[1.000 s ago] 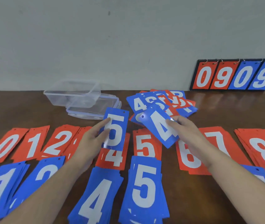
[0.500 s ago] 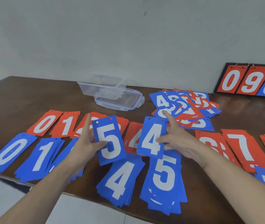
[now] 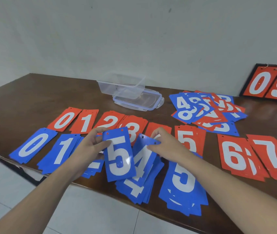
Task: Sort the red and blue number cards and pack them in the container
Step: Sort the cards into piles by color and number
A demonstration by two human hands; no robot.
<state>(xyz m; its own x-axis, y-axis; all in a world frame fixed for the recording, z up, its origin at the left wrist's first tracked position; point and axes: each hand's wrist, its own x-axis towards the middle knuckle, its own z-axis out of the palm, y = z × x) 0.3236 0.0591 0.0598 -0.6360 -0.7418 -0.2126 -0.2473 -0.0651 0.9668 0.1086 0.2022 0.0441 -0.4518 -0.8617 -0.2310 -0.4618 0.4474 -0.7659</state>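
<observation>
**Two blue cards in hand above the sorted rows**

A person's left hand (image 3: pixel 90 146) holds a blue "5" card (image 3: pixel 119 154) by its left edge, thumb on the face and fingers curled behind, the card lifted and tilted over the near row of blue piles. The right hand (image 3: pixel 166 144) pinches the top corner of a blue "4" card (image 3: pixel 144 157), which slopes down onto the blue "4" pile (image 3: pixel 134 190) directly beneath it; whether it touches the pile cannot be told. The held "5" overlaps the left side of the held "4".

On the dark wooden table (image 3: pixel 33 98), red piles run along the far row: "0" (image 3: pixel 65 119), "1" (image 3: pixel 87 121), "2" (image 3: pixel 110 121), "3" (image 3: pixel 134 130), then a red "5" pile (image 3: pixel 187 139), "6" (image 3: pixel 235 156) and "7" (image 3: pixel 267 154) to the right of the hands. Nearer the table edge lie the blue "0" pile (image 3: pixel 33 145), the blue "1" pile (image 3: pixel 63 151) and, under the right forearm, the blue "5" pile (image 3: pixel 183 183).

Beyond the right hand sits a jumbled, unsorted heap of red and blue cards (image 3: pixel 208 110). The clear plastic container (image 3: pixel 122 86) stands well apart from both hands at the far side, resting partly on its lid (image 3: pixel 139 100). A scoreboard flip stand (image 3: pixel 269 83) showing red "0" and "9" leans at the wall.
</observation>
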